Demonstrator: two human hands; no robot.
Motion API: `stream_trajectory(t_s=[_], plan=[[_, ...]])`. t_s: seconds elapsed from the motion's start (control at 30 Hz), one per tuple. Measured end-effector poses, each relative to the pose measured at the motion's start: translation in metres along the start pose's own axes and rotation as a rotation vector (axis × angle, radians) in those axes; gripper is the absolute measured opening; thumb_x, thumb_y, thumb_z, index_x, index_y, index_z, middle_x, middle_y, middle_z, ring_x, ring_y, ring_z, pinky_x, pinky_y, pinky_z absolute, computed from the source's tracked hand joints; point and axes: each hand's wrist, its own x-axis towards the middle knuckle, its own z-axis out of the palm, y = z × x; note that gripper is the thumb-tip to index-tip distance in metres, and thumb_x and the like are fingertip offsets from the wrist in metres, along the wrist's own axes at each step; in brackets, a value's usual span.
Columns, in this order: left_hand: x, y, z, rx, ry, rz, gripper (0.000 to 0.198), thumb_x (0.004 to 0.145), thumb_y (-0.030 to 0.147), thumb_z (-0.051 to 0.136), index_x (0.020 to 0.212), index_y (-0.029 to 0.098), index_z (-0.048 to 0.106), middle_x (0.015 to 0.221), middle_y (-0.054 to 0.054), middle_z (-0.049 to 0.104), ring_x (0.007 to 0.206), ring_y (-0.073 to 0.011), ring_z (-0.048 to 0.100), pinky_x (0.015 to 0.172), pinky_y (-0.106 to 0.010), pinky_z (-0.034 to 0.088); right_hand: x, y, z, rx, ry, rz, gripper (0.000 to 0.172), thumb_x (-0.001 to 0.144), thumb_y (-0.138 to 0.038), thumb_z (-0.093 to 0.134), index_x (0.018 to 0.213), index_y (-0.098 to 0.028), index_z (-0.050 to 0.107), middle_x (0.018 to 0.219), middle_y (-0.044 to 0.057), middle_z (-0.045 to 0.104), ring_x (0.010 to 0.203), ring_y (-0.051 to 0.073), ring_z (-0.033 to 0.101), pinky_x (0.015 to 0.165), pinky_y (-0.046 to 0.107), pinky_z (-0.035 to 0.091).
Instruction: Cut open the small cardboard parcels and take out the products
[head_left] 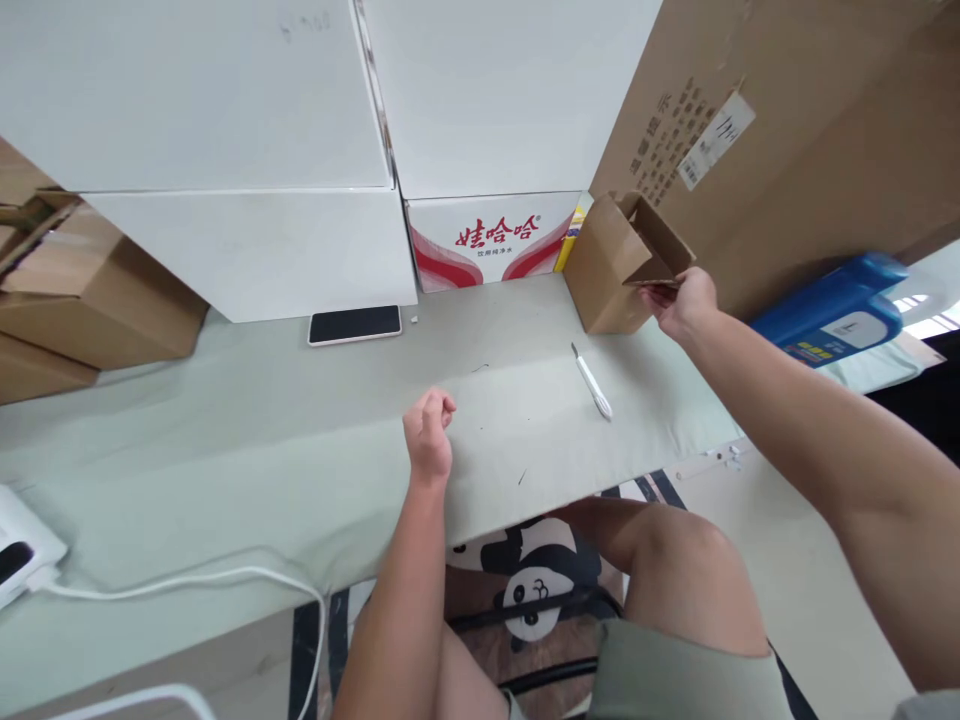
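My left hand (430,430) is closed in a loose fist over the middle of the table, with no object showing in it. At the right, my right hand (684,303) is at the lifted front flap of a small open cardboard box (604,270). Its fingers are closed at the flap's edge, partly hidden by the flap, and the inside of the box is mostly out of sight. Between the hands lies a white-handled craft knife (593,386), its thin metal blade directed away from me.
A phone (355,325) lies by the white boxes (255,250). Behind stands a red-and-white printed carton (495,240). Brown cartons (127,290) are at left, a large cardboard panel (817,130) and blue bottle (832,310) at right. A white cable (225,575) crosses the front edge.
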Motion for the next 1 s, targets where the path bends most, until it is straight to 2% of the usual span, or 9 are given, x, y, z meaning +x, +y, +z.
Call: stream_trajectory(t_s=[0.13, 0.33, 0.47, 0.53, 0.6, 0.7, 0.83, 0.9, 1.0], plan=[[0.003, -0.004, 0.003, 0.023, -0.014, -0.002, 0.042, 0.085, 0.053, 0.05, 0.058, 0.021, 0.053, 0.052, 0.002, 0.034, 0.053, -0.0124, 0.029, 0.053, -0.029, 0.025, 0.023, -0.004, 0.018, 0.067, 0.082, 0.071, 0.026, 0.098, -0.014, 0.03, 0.089, -0.018, 0.054, 0.066, 0.001, 0.058, 0.064, 0.011, 0.058, 0.07, 0.022, 0.055], [0.008, -0.01, 0.01, 0.053, -0.016, -0.018, 0.044, 0.087, 0.055, 0.047, 0.06, 0.021, 0.055, 0.053, 0.002, 0.035, 0.052, -0.0129, 0.031, 0.053, -0.029, 0.025, 0.058, -0.006, 0.049, 0.086, 0.058, 0.076, 0.032, 0.104, -0.022, 0.029, 0.097, -0.014, 0.059, 0.071, 0.001, 0.057, 0.068, 0.011, 0.06, 0.072, 0.022, 0.055], [0.011, -0.011, 0.014, 0.078, -0.028, -0.021, 0.044, 0.089, 0.054, 0.047, 0.058, 0.022, 0.048, 0.055, 0.002, 0.032, 0.054, -0.0134, 0.03, 0.054, -0.03, 0.026, 0.08, -0.008, 0.078, 0.065, -0.018, 0.059, 0.047, 0.11, -0.049, 0.033, 0.124, -0.014, 0.059, 0.09, 0.006, 0.067, 0.084, 0.015, 0.07, 0.081, 0.026, 0.058], [0.013, -0.011, 0.015, 0.081, -0.043, -0.017, 0.046, 0.089, 0.054, 0.047, 0.056, 0.023, 0.042, 0.055, 0.002, 0.031, 0.055, -0.0136, 0.029, 0.055, -0.03, 0.026, 0.086, -0.006, 0.088, 0.043, -0.082, 0.058, 0.06, 0.107, -0.065, 0.038, 0.137, -0.017, 0.055, 0.105, 0.009, 0.072, 0.097, 0.017, 0.073, 0.091, 0.03, 0.059], [0.016, -0.011, 0.016, 0.074, -0.059, -0.012, 0.047, 0.089, 0.055, 0.047, 0.056, 0.023, 0.039, 0.056, 0.002, 0.03, 0.056, -0.0137, 0.028, 0.055, -0.031, 0.026, 0.085, -0.002, 0.092, -0.024, -0.172, 0.057, 0.066, 0.104, -0.07, 0.037, 0.144, -0.019, 0.054, 0.118, 0.012, 0.074, 0.11, 0.021, 0.074, 0.098, 0.034, 0.058], [0.016, -0.009, 0.016, 0.052, -0.063, -0.007, 0.047, 0.09, 0.055, 0.047, 0.057, 0.023, 0.039, 0.056, 0.003, 0.03, 0.057, -0.0139, 0.027, 0.056, -0.031, 0.024, 0.066, 0.005, 0.093, -0.176, -0.292, 0.042, 0.063, 0.103, -0.067, 0.035, 0.14, -0.022, 0.058, 0.121, 0.014, 0.075, 0.119, 0.025, 0.073, 0.104, 0.042, 0.057], [0.004, -0.001, 0.008, 0.002, -0.025, -0.014, 0.049, 0.087, 0.061, 0.05, 0.056, 0.024, 0.037, 0.056, 0.002, 0.032, 0.057, -0.014, 0.029, 0.056, -0.031, 0.025, 0.004, 0.017, 0.1, -0.302, -0.319, -0.024, 0.038, 0.104, -0.052, 0.038, 0.105, -0.026, 0.066, 0.095, 0.01, 0.075, 0.106, 0.027, 0.077, 0.102, 0.045, 0.06], [-0.002, 0.004, -0.002, -0.032, 0.008, -0.023, 0.051, 0.087, 0.064, 0.048, 0.056, 0.024, 0.037, 0.056, 0.002, 0.033, 0.057, -0.0143, 0.031, 0.056, -0.031, 0.025, -0.036, 0.025, 0.114, -0.351, -0.403, -0.107, 0.028, 0.104, -0.039, 0.04, 0.092, -0.028, 0.063, 0.087, 0.009, 0.074, 0.098, 0.025, 0.077, 0.103, 0.043, 0.06], [-0.007, 0.011, -0.026, -0.089, 0.075, -0.028, 0.054, 0.09, 0.068, 0.043, 0.058, 0.025, 0.033, 0.058, 0.002, 0.03, 0.058, -0.0142, 0.03, 0.056, -0.032, 0.025, -0.099, 0.041, 0.157, -0.463, -0.636, -0.226, 0.015, 0.098, -0.026, 0.054, 0.091, -0.026, 0.067, 0.085, 0.006, 0.076, 0.091, 0.022, 0.077, 0.107, 0.042, 0.058]])
